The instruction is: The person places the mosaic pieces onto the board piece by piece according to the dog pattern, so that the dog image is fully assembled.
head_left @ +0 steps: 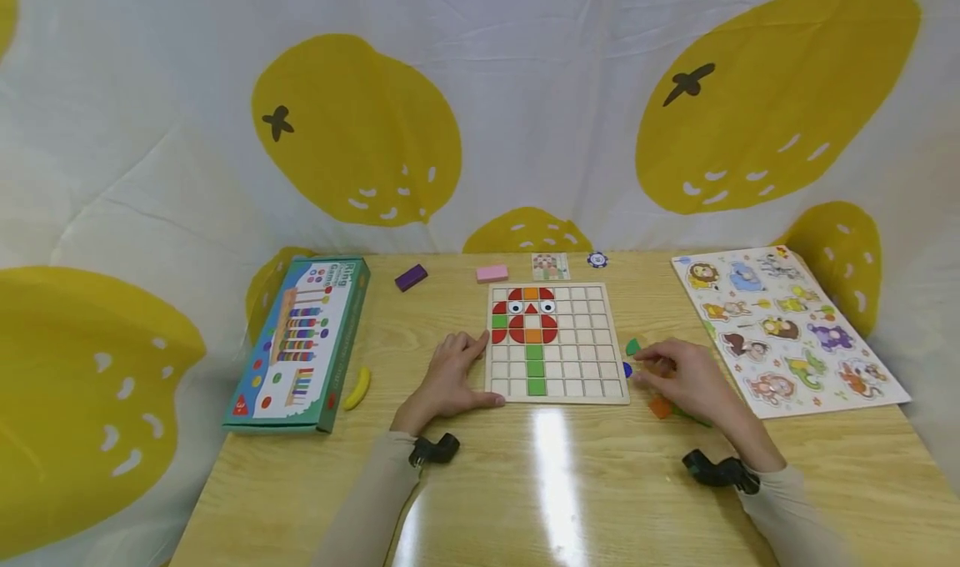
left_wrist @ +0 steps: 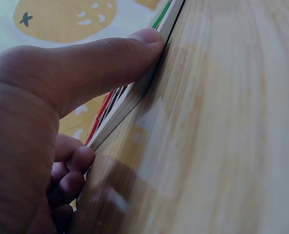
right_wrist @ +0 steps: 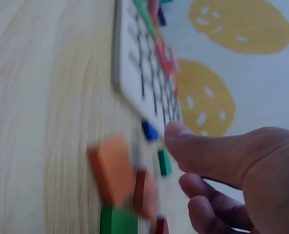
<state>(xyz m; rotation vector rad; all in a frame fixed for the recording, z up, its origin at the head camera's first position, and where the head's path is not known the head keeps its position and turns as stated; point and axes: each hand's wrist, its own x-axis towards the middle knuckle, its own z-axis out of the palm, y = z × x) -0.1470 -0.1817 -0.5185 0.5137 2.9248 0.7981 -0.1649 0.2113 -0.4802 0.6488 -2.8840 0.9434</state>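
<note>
A wooden grid board [head_left: 588, 367] lies on the table with red, green, orange and white pieces making a figure with two eyes. My left hand [head_left: 452, 375] steadies its near left corner. The thumb [left_wrist: 130, 53] lies straight along the near edge, and the fingertips touch the left side. Beyond the board's right edge, my right hand [head_left: 686, 375] hovers with thumb and fingers apart, holding nothing. Close to its fingertips are a green piece [head_left: 633, 347] and a blue piece [head_left: 627, 370]. An orange block [right_wrist: 113, 168] and a green block [right_wrist: 119, 220] lie nearer me, partly under this hand in the head view.
At left are a ring game box [head_left: 300, 342] and a toy banana [head_left: 357, 388]. Behind the board lie a purple block [head_left: 411, 278], a pink block [head_left: 492, 273], a pattern card [head_left: 551, 266] and a poker chip [head_left: 597, 259]. An animal puzzle board [head_left: 795, 333] lies at right.
</note>
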